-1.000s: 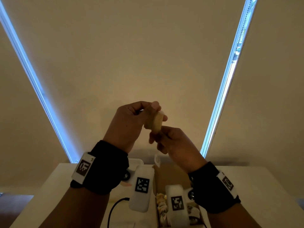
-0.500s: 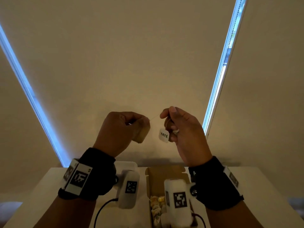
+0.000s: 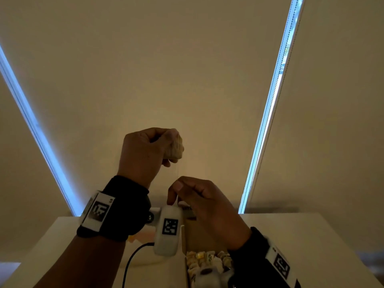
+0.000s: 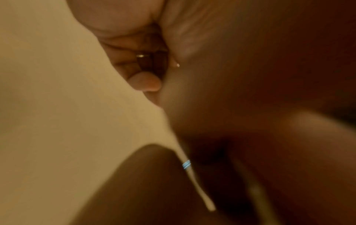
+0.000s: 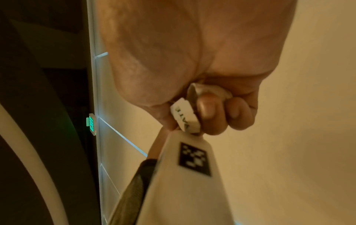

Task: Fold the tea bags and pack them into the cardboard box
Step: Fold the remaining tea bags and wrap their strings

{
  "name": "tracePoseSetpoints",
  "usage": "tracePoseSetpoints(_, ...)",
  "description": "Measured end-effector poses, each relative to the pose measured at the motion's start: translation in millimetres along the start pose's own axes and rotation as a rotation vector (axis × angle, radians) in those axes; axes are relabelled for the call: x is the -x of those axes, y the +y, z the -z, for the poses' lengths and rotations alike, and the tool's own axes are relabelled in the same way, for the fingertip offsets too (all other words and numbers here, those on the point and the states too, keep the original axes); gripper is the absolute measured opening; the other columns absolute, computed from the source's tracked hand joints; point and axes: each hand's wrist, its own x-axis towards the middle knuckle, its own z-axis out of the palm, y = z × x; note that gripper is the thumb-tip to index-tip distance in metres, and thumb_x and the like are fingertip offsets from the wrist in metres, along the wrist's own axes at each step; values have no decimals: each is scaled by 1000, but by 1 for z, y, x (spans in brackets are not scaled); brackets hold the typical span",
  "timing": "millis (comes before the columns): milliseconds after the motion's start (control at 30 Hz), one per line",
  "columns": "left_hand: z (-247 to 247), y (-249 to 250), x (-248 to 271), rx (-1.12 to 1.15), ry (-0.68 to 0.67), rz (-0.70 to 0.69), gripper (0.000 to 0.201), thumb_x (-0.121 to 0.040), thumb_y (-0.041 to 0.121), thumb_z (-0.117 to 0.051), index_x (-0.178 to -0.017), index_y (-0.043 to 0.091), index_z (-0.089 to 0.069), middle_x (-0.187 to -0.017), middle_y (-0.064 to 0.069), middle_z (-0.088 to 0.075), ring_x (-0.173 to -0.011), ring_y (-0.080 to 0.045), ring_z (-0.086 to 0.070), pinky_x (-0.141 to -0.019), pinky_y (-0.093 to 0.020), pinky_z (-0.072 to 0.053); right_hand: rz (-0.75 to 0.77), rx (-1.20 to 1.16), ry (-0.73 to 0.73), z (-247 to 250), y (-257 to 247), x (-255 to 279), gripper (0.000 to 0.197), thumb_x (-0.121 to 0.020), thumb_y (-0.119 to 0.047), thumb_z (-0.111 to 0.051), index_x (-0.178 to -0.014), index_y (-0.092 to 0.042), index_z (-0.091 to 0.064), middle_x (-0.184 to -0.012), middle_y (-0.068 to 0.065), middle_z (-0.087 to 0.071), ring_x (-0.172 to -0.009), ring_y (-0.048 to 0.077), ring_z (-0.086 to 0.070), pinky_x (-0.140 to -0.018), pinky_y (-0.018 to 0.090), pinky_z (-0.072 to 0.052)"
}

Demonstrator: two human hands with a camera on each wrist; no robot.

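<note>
My left hand [image 3: 166, 145] is raised in front of the wall and grips a folded tan tea bag [image 3: 174, 149] between thumb and fingers. A thin string [image 3: 178, 169] runs straight down from the bag to my right hand [image 3: 175, 191], which pinches it just below. In the right wrist view the white paper tag [image 5: 185, 118] sits tucked under that hand's curled fingers [image 5: 209, 112]. The open cardboard box [image 3: 188, 235] lies on the table under my hands, with several folded tea bags [image 3: 205, 259] inside. The left wrist view is blurred and shows only curled fingers [image 4: 144, 82].
A white table [image 3: 291, 235] carries the box. A black cable [image 3: 133, 258] lies on it left of the box, near a white container [image 3: 154, 210] behind my left wrist. Beige blinds with bright gaps [image 3: 270, 113] fill the background.
The hands were side by side with the string stretched between them. Now my left hand is higher with the bag, and my right hand has dropped below it, pulling the string vertical.
</note>
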Motion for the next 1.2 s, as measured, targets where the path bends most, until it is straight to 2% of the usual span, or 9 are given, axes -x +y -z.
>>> tracePoseSetpoints(100, -2, 5, 2, 91, -35, 59, 19, -96, 27, -68, -91, 12, -78, -78, -8, -78, -62, -21, -71, -53, -25, -53, -18, 8, -14, 7, 3, -1, 38, -107, -26, -46, -81, -9, -66, -83, 29, -50, -67, 24, -41, -60, 29, -37)
tracePoseSetpoints(200, -2, 9, 3, 209, -102, 139, 20, -97, 26, -66, -98, 9, -76, -82, -9, -78, -63, -19, -69, -52, -23, -52, -28, 62, -3, 13, 10, -5, 38, -106, -33, -47, -79, -17, -69, -82, 20, -58, -68, 21, -50, -63, 28, -44)
tracePoseSetpoints(267, -1, 12, 4, 286, -181, 204, 21, -96, 25, -65, -97, 7, -76, -79, -7, -76, -61, -16, -65, -52, -21, -50, -29, 61, -7, 16, 13, -7, 40, -105, -40, -48, -77, -21, -69, -79, 15, -58, -70, 21, -52, -65, 32, -45)
tracePoseSetpoints(367, 1, 13, 7, 406, -359, 276, 23, -88, 27, -66, -92, 7, -77, -74, -4, -68, -59, -13, -57, -50, -19, -44, -40, 5, -23, 27, 10, -11, 42, -96, -49, -49, -78, -17, -70, -75, 1, -57, -67, 10, -51, -59, 23, -41)
tracePoseSetpoints(500, 7, 10, 14, 321, -484, 203, 23, -83, 29, -65, -87, 9, -77, -72, -2, -65, -57, -12, -54, -52, -21, -41, -83, -1, -11, 48, 2, -23, 39, -91, -48, -55, -77, -14, -69, -67, -9, -57, -55, 0, -47, -55, 22, -35)
tracePoseSetpoints(700, 14, 1, 22, -39, -542, -8, 22, -94, 31, -65, -89, 12, -76, -70, -4, -70, -62, -16, -59, -58, -26, -46, -142, -109, 22, 64, -17, -39, 35, -100, -30, -56, -77, -6, -67, -68, 4, -53, -50, 15, -33, -53, 30, -24)
tracePoseSetpoints(867, 12, -2, 25, -125, -435, -77, 12, -94, 15, -69, -95, 6, -77, -75, -2, -77, -65, -8, -70, -61, -13, -50, -316, -227, 41, 61, -21, -45, 29, -102, -20, -53, -87, -1, -69, -70, 8, -49, -49, 13, -29, -51, 26, -27)
tracePoseSetpoints(1067, 13, -15, 22, -300, -247, -155, 11, -94, 25, -71, -90, 23, -81, -75, 8, -77, -73, -9, -73, -70, -22, -56, -324, -411, 55, 50, -18, -43, 31, -100, -9, -52, -119, 13, -64, -76, 6, -59, -54, 11, -34, -57, 28, -27)
tracePoseSetpoints(1200, 11, -13, 23, -263, -249, -128, 18, -98, 18, -65, -89, 17, -81, -67, 9, -74, -59, 1, -65, -59, -8, -46, -270, -369, 79, 46, -14, -40, 19, -97, -14, -61, -107, -4, -74, -75, 2, -62, -57, 10, -39, -59, 27, -31)
